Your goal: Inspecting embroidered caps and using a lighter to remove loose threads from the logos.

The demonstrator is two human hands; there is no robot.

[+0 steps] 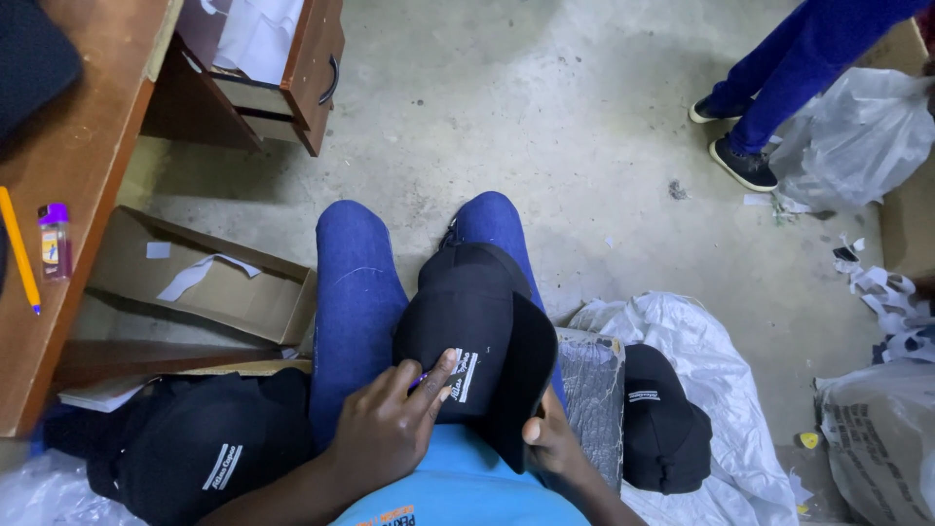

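Observation:
A black cap (467, 312) with white embroidery on its front rests on my lap, over my blue jeans. My left hand (394, 419) lies on the cap's front, fingers by the embroidery, with a small purple thing pinched between them. My right hand (547, 440) holds the cap's black brim from below. More black caps (190, 453) are piled at my left side. Another black cap (662, 419) sits on white plastic at my right.
A wooden desk (78, 175) at left carries a yellow pencil (19, 251) and a purple lighter (55, 240); its drawer (292, 68) hangs open. A cardboard box (195, 282) lies below. Another person's blue-trousered legs (779, 78) stand far right near plastic bags (857, 136).

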